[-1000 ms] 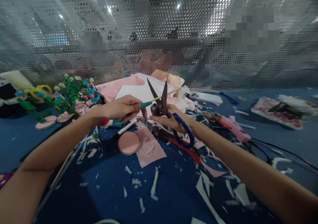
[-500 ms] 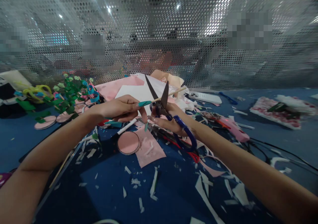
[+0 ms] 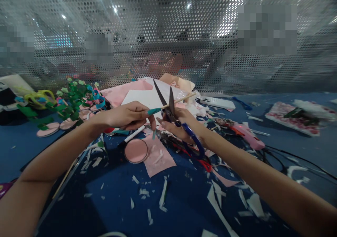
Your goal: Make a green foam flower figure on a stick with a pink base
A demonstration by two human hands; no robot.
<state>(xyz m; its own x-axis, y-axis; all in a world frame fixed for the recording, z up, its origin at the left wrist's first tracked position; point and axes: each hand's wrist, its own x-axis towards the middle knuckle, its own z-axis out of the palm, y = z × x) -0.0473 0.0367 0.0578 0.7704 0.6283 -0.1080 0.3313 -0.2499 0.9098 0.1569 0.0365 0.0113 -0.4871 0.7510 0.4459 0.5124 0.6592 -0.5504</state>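
Note:
My left hand (image 3: 129,115) is closed in a pinch on a thin wooden stick (image 3: 185,97). Teal material (image 3: 154,111) lies along the stick's near end, at my fingertips. My right hand (image 3: 181,124) grips dark-bladed scissors (image 3: 170,105) with blue handles, blades apart and pointing up and away. The stick crosses between or just behind the blades; I cannot tell which. Below my hands, a round pink disc (image 3: 136,151) with a dark rim lies beside a pink paper square (image 3: 159,156).
Green paper plants (image 3: 76,96) on pink discs and yellow-handled scissors (image 3: 39,98) stand at left. Paper sheets (image 3: 139,100) are piled behind my hands. A white phone (image 3: 218,102) and a pink glue gun (image 3: 247,135) with a cord lie right. Scraps litter the blue table (image 3: 118,195).
The scissor blades have closed partway, and their handles have shifted slightly left and down. My left hand and the stick have barely moved.

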